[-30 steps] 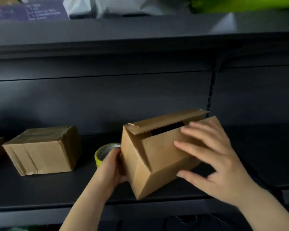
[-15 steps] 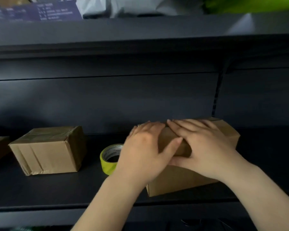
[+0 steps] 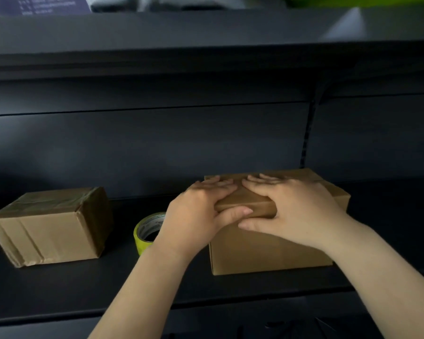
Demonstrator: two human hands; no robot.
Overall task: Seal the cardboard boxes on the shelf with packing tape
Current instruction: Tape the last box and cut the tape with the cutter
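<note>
While both our hands hold the flaps of the open cardboard box (image 3: 267, 245) down, we should press evenly along the middle seam, so that the flaps lie flat and meet before any tape goes on. Our left hand (image 3: 196, 211) lies flat on the top with its fingers straight and close together, the thumb on the front edge. Our right hand (image 3: 294, 211) does the same, fingers a little spread, thumb along the front face. Next we judge that one hand must stay pressing while the other takes the tape roll (image 3: 147, 231), which stands just beside the box on its left. The box is plain brown, unsealed, standing on the dark shelf (image 3: 83, 289). Further left stands a taped box (image 3: 52, 226), glossy on top.
</note>
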